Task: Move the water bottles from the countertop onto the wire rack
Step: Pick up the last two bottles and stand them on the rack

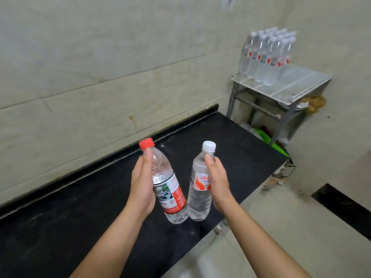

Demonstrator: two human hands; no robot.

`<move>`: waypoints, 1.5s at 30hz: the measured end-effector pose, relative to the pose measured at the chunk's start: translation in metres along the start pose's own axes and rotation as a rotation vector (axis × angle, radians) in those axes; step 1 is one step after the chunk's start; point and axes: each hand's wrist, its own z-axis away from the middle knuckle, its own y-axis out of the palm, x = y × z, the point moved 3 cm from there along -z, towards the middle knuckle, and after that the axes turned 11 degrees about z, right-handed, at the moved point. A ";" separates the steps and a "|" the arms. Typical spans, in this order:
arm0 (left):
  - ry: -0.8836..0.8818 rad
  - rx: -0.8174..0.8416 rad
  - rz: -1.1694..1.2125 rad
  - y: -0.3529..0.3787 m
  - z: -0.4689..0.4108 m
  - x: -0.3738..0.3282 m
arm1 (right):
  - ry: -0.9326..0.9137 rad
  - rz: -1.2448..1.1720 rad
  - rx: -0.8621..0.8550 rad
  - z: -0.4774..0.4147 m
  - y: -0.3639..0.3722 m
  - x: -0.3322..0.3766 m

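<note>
The red-capped bottle (173,190) leans cap-left; the white-capped bottle (199,199) stands nearly upright.

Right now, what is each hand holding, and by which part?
The left hand grips the red-capped bottle round its body, thumb up by the neck. The right hand grips the white-capped bottle the same way.

Two bottles (172,189) in hands (141,185) (rack (301,81) behind)

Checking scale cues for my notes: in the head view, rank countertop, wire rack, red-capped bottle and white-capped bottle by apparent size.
1. countertop
2. wire rack
3. red-capped bottle and white-capped bottle: about alike, so tied; both are near the camera, the rack stands farther off.
</note>
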 end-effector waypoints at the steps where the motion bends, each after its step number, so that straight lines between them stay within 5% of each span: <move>1: 0.019 0.025 -0.011 0.028 0.000 0.009 | -0.025 -0.004 -0.012 -0.005 -0.028 0.005; 14: 0.150 0.366 -0.094 0.330 -0.016 0.109 | -0.181 -0.008 -0.339 -0.085 -0.330 0.081; 35: 0.350 0.562 -0.175 0.639 -0.277 0.179 | -0.457 0.276 -0.520 -0.383 -0.518 0.194; 45: 0.401 0.416 -0.327 0.716 -0.365 0.243 | -0.592 0.289 -0.390 -0.550 -0.583 0.201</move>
